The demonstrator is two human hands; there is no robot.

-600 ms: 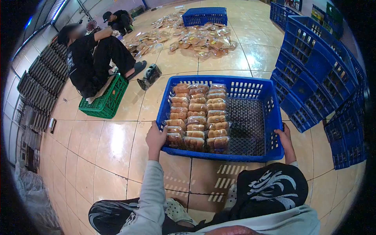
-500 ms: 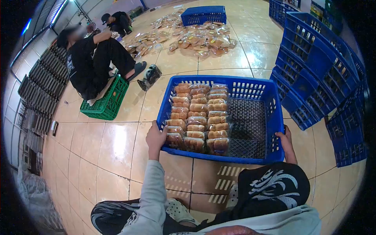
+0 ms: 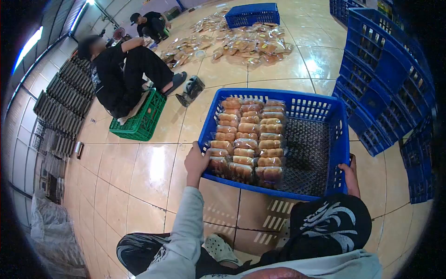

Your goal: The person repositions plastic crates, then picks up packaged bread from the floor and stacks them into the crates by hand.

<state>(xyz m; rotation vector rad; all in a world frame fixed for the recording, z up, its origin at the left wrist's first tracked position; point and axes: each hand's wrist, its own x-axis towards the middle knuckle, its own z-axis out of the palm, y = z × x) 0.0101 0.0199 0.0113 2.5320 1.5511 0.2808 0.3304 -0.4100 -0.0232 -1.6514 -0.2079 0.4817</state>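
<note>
In the head view, the left hand [image 3: 197, 160] grips the left end of a blue crate [image 3: 343, 132] near the middle of the frame, its wrist coming up from a grey sleeve [image 3: 188, 209]. The right hand [image 3: 351, 176] grasps the opposite end, right of centre (part of its grip is hidden by the wall). Packed bread rolls [image 3: 249, 128] stand in three columns across the left and middle of the crate, while the mesh bottom shows on the right. Whether the crate touches the tiled floor [image 3: 148, 172], I cannot tell.

At the right edge of the frame, tall stacks of blue crates [image 3: 371, 79] lean beside it. At the upper left, a person in black [image 3: 109, 83] sits on a green crate [image 3: 147, 121]; farther up, another person [image 3: 151, 25] crouches. Bagged bread [image 3: 253, 46] lies in a spread-out heap at top centre, just below an upper blue crate [image 3: 252, 17]. Stacked trays [image 3: 60, 102] line the left edge, above crumpled clear plastic [image 3: 51, 232] at the lower left.
</note>
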